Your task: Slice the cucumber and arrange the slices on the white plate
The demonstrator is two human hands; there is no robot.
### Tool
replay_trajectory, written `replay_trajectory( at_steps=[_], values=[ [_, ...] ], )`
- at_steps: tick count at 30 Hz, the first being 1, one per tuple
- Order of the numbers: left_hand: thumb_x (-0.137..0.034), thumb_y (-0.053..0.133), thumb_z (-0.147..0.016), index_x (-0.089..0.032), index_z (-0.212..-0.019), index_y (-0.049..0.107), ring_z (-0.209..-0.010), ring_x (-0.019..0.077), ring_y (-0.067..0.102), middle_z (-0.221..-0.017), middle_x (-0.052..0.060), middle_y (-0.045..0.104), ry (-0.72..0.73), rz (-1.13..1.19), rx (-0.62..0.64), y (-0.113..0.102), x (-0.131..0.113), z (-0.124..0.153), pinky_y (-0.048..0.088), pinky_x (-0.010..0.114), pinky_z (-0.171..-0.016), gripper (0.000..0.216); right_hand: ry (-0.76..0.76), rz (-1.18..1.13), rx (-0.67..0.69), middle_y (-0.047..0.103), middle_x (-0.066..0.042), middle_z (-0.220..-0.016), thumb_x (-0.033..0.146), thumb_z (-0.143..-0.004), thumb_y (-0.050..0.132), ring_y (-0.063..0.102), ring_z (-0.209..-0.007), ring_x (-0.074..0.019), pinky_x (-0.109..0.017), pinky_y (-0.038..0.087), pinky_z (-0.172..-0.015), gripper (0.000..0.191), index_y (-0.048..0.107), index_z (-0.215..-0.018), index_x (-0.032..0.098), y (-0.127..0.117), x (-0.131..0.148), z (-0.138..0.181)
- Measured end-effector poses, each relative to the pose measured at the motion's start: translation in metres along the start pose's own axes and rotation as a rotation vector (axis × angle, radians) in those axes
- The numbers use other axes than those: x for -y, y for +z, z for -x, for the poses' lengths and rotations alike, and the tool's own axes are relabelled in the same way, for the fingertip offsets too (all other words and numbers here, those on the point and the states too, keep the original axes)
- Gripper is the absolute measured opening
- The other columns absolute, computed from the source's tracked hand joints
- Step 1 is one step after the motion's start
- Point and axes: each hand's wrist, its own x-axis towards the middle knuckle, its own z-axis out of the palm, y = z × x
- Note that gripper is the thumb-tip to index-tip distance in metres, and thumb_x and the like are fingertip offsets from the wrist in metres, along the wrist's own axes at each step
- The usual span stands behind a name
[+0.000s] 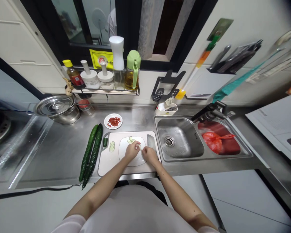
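Over a white plate [128, 152] on the cutting board [109, 170], my left hand [132, 150] is closed in a pinch on a small pale piece that looks like a cucumber slice. My right hand [149, 156] pinches close beside it; whatever is between its fingertips is too small to make out. Thin cucumber slices [130, 139] lie curved at the plate's far edge. To the left on the board are a row of overlapping slices [112, 146] and a cucumber stub [105, 142]. A knife [150, 141] lies on the board's right side, partly hidden by the plate and my right hand.
Two whole cucumbers [93, 155] lie left of the board. Behind it stands a small dish [113, 121] of chopped red pieces. A lidded pot [60, 110] is at the back left, below a seasoning rack [106, 92]. The double sink [181, 157] adjoins the right.
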Motion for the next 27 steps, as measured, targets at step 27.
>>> replay_trajectory(
  at_steps=[27],
  values=[
    [-0.009,0.041,-0.087,-0.020,-0.124,0.060,-0.119,0.0260,0.049,-0.134,0.007,0.057,0.718,-0.672,-0.087,0.003,0.040,0.024,0.047,0.041,-0.087,0.043,-0.249,0.424,-0.010,0.069,-0.009,-0.097,0.032,-0.096,0.034,0.064,-0.086,-0.0197,-0.027,0.041,-0.071,0.047,0.042,-0.143,0.029,0.011,-0.015,0.033]
  ],
)
